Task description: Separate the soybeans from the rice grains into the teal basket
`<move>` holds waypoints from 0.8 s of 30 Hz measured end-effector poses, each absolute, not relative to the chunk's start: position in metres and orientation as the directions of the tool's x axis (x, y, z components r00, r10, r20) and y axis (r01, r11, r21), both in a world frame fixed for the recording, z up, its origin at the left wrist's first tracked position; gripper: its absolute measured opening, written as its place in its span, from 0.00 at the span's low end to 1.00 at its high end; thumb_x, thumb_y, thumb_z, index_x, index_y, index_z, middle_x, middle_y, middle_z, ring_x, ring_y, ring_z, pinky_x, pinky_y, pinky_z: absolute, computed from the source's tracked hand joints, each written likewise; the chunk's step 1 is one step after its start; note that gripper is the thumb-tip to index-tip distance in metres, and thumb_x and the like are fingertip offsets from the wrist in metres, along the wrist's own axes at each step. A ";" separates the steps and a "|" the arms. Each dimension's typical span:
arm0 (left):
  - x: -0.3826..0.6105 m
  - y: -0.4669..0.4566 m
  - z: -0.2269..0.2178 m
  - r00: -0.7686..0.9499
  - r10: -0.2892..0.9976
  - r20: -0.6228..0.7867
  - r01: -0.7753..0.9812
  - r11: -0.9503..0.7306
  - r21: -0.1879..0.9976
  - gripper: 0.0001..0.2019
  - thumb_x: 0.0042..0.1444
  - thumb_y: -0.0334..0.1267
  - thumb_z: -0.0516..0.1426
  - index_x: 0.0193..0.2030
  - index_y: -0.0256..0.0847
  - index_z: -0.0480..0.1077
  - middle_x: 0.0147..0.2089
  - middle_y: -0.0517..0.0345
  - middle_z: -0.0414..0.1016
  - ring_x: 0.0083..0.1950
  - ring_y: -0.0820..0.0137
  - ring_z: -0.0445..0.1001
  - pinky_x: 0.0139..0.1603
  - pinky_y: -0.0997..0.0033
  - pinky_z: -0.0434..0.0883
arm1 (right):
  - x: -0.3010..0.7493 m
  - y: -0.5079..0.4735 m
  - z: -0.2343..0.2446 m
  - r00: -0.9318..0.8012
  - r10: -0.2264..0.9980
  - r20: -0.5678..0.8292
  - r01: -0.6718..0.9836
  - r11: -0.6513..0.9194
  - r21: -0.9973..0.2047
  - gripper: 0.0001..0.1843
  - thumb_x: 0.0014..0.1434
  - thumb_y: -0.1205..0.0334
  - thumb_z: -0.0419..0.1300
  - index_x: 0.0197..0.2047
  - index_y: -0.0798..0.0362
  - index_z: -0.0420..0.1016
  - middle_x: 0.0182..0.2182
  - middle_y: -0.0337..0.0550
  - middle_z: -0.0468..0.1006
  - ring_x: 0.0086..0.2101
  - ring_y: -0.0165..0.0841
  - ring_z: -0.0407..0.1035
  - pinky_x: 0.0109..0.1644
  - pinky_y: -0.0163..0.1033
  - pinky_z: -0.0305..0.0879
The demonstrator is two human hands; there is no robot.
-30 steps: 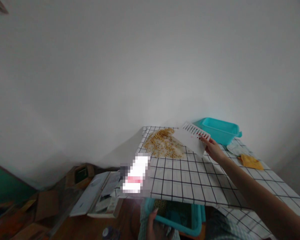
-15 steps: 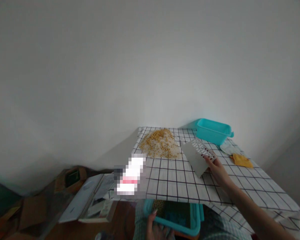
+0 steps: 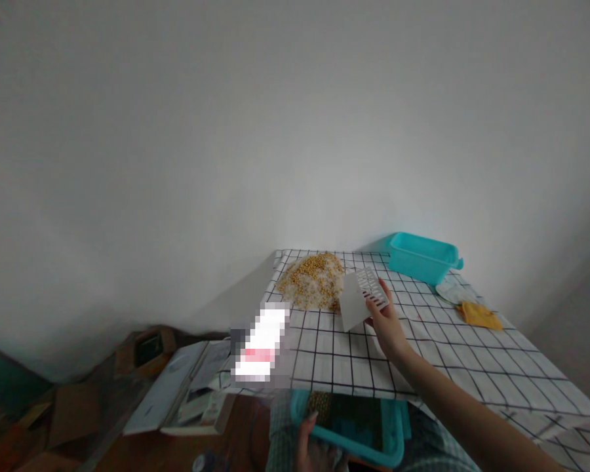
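Observation:
Over the table, my right hand (image 3: 386, 322) grips a flat white slotted scraper (image 3: 356, 305) by its slotted end. Its plain edge is at the right side of a spread heap of yellow beans and pale grains (image 3: 312, 278); I cannot tell whether it touches them. Below the table's front edge, a turquoise basin (image 3: 397, 442) rests at my lap with some beans (image 3: 320, 408) at its left end. My left hand (image 3: 307, 449) is closed on the basin's near rim, the thumb on top and the other fingers partly hidden.
A second turquoise basin (image 3: 423, 257) stands at the table's back right, beside a clear plastic piece (image 3: 452, 292) and a yellow cloth (image 3: 480, 316). A blurred-out rectangle lies at the table's left edge. Cardboard boxes (image 3: 73, 413) and an opened white case (image 3: 164, 387) sit low on the left.
My right hand has moved left with the scraper, bringing it to the heap's right side. My left hand keeps its hold on the basin. The view has shifted slightly.

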State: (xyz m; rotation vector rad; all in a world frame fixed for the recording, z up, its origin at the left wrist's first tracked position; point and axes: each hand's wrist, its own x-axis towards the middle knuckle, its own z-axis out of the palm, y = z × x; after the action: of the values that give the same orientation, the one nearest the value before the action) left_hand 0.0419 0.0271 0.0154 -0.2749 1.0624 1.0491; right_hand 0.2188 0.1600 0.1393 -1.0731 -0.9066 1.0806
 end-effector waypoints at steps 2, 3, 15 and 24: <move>0.043 0.026 0.018 0.072 0.564 -0.823 -0.815 0.509 0.278 0.16 0.45 0.48 0.61 0.40 0.48 0.67 0.33 0.51 0.76 0.36 0.55 0.77 0.34 0.57 0.71 | 0.216 0.161 0.141 0.225 0.969 0.101 -0.182 0.144 -0.973 0.47 0.57 0.47 0.59 0.72 0.34 0.35 0.62 0.43 0.66 0.49 0.42 0.71 0.47 0.49 0.73; 0.043 0.026 0.019 0.073 0.563 -0.823 -0.817 0.507 0.275 0.15 0.45 0.48 0.61 0.40 0.48 0.68 0.34 0.52 0.76 0.36 0.55 0.77 0.34 0.57 0.71 | 0.217 0.160 0.141 0.218 0.967 0.128 -0.156 0.164 -0.974 0.47 0.57 0.47 0.59 0.72 0.35 0.35 0.62 0.43 0.66 0.50 0.42 0.71 0.47 0.49 0.73; 0.044 0.024 0.032 0.082 0.567 -0.819 -0.832 0.491 0.257 0.12 0.47 0.45 0.61 0.38 0.45 0.70 0.32 0.53 0.78 0.35 0.56 0.78 0.33 0.59 0.70 | 0.281 0.159 0.141 0.175 0.957 0.231 0.109 0.215 -0.971 0.29 0.59 0.43 0.60 0.60 0.46 0.69 0.50 0.48 0.79 0.50 0.48 0.71 0.51 0.52 0.70; 0.043 0.024 0.024 0.095 0.594 -0.799 -0.830 0.491 0.266 0.12 0.49 0.47 0.60 0.38 0.45 0.69 0.34 0.52 0.79 0.36 0.56 0.79 0.33 0.59 0.71 | 0.314 0.156 0.155 0.013 0.968 0.251 0.282 0.237 -0.930 0.25 0.59 0.42 0.60 0.52 0.47 0.78 0.44 0.45 0.82 0.44 0.48 0.75 0.49 0.52 0.70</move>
State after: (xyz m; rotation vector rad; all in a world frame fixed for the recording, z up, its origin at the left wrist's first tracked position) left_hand 0.0432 0.0241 0.0239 -0.2811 1.0193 1.0754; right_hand 0.3144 0.1561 0.1547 -1.2392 -1.4814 0.8398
